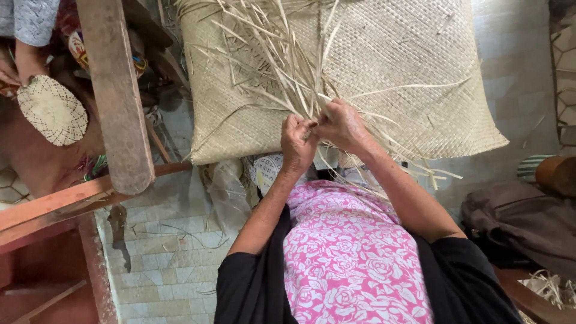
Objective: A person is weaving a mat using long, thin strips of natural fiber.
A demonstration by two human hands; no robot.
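Two hands, left hand (pixel 298 141) and right hand (pixel 341 125), pinched shut on pale flat straw strips (pixel 288 60).

The person wears a black top with sleeves ending above the elbows, leaving both forearms bare. Over the lap lies a bright pink cloth printed with white roses. The left hand (pixel 298 141) and right hand (pixel 342 125) show no rings, bracelets or gloves.

A wooden beam (pixel 114 90) crosses above the tiled floor (pixel 168 258).
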